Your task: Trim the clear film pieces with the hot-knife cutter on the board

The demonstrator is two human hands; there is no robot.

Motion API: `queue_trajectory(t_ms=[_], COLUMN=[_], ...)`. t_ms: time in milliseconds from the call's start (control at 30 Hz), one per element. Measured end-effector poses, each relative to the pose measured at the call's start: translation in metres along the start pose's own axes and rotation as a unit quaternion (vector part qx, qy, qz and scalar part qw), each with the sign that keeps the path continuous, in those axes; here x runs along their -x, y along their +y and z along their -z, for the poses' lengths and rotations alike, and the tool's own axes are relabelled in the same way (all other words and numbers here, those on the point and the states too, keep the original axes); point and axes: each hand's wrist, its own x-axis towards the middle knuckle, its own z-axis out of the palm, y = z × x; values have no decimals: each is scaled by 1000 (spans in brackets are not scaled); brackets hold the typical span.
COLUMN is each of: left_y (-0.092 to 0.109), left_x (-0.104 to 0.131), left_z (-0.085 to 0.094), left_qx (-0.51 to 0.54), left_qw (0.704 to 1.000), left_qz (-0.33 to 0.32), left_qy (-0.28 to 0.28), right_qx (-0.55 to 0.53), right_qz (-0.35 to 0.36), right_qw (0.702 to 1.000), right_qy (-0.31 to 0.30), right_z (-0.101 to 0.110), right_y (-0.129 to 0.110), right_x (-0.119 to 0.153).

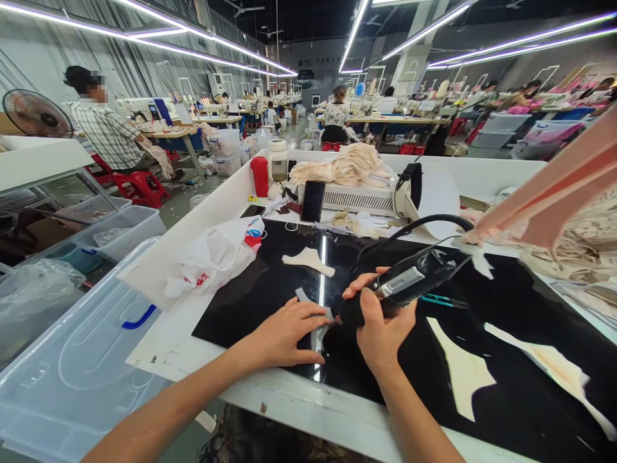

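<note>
My left hand (294, 331) lies with its fingers stretched out over a small pale grey curved piece (319, 335) on the glossy black work surface (270, 289). Wrapped around a black corded hand-held power tool (409, 276) is my right hand (383, 318). The tool's dark rounded front end is close to the fingertips of my left hand, at the piece's edge; whether it touches is hard to see. A cream cut piece (308, 260) lies beyond my left hand. Two more cream pieces, one long (544, 360) and one broad (460, 366), lie to the right.
Behind the tool lie teal-handled tweezers (441, 299). A white plastic bag (216, 254) is at left; a phone (313, 200) leans on a white vented machine (359, 198) topped with cream fabric (344, 166). Pink fabric (549, 186) hangs at right. People sit at sewing tables beyond.
</note>
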Motion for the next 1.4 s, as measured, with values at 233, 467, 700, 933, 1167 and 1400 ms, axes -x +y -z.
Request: queue_trajectory(t_ms=[233, 467, 700, 933, 1167, 1400], left_y=[0, -2, -3, 2, -4, -5], left_x=[-1, -2, -3, -4, -5, -6], left_z=[1, 0, -2, 4, 0, -1], left_qx=[-5, -12, -13, -4, -10, -18], left_qw=[1000, 1000, 1000, 1000, 999, 999], left_qz=[-6, -16, -19, -17, -40, -47], left_qy=[3, 4, 9, -2, 6, 5], right_qx=[16, -16, 2, -39, -49, -39], right_qz=[-1, -13, -29, -48, -49, -57], right_qw=[1000, 1000, 1000, 998, 997, 997], right_qy=[9, -12, -11, -26, -32, -31], right_z=[0, -3, -3, -1, 1, 1], right_y=[-2, -8, -12, -21, -22, -23], right_x=[1, 11, 13, 22, 27, 28])
